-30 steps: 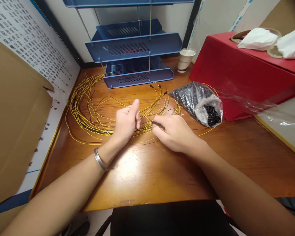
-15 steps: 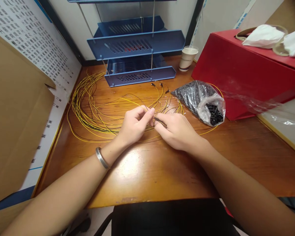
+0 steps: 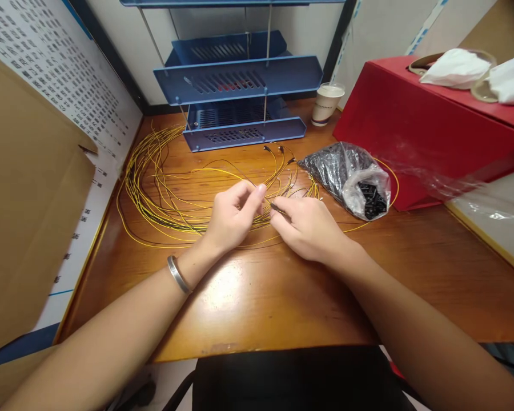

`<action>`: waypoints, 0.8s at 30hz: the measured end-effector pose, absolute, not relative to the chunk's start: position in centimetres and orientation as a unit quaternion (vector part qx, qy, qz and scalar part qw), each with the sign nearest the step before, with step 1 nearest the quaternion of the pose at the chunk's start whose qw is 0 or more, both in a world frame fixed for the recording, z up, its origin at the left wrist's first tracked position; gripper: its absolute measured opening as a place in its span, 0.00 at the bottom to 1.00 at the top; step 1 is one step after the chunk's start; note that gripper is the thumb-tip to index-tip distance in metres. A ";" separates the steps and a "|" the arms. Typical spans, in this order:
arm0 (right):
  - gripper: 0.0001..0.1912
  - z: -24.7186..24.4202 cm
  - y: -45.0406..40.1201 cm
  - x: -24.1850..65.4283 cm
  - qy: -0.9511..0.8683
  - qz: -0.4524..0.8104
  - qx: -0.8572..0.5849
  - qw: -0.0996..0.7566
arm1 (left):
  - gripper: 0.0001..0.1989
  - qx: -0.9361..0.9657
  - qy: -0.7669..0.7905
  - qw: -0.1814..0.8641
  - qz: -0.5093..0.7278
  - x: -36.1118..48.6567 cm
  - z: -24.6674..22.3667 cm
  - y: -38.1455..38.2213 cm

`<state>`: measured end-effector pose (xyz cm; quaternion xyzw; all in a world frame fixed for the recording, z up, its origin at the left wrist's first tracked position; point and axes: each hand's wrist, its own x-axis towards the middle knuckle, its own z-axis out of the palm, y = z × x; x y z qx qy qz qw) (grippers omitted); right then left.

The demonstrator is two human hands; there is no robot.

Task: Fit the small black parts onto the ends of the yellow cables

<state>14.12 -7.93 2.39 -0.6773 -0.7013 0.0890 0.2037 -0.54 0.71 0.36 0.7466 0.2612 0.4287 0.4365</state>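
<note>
My left hand point(image 3: 235, 216) is closed in a pinch, thumb against the curled fingers, on a thin wire point(image 3: 268, 200) that runs across to my other hand. Close beside it, my right hand point(image 3: 307, 227) grips a small dark connector point(image 3: 279, 210) between thumb and forefinger; most of that part is hidden by the fingers. Under and behind both hands lies a loose coil of yellow and brown wires point(image 3: 139, 204). Some of the wire ends carry small black connectors point(image 3: 292, 160). Right of the hands sits a clear plastic bag point(image 3: 332, 171) filled with small black parts point(image 3: 372, 200).
A blue tiered tray rack point(image 3: 240, 83) stands at the back, with a paper cup point(image 3: 326, 104) beside it. The red box point(image 3: 394, 114) on the right bears tape rolls and white tissue. Cardboard point(image 3: 34, 200) leans along the left side of the wooden table point(image 3: 257, 308).
My left hand has drawn slightly left, so the gap between my hands is wider. The yellow wire loop by the bag has swung outward to the right.
</note>
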 end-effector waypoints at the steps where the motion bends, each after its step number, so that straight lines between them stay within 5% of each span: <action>1: 0.15 2.4 -7.9 14.1 -0.702 0.090 -0.676 0.204 | 0.23 0.758 0.259 0.438 0.408 -0.6 0.3 0.6; 13: 0.15 2.8 -7.9 14.0 -0.694 0.091 -0.683 0.206 | 0.23 0.606 0.328 0.459 0.561 -0.1 0.6 1.7; 24: 0.17 2.8 -8.0 14.1 -0.693 0.082 -0.683 0.216 | 0.20 0.766 0.247 0.435 0.405 -0.8 0.2 0.7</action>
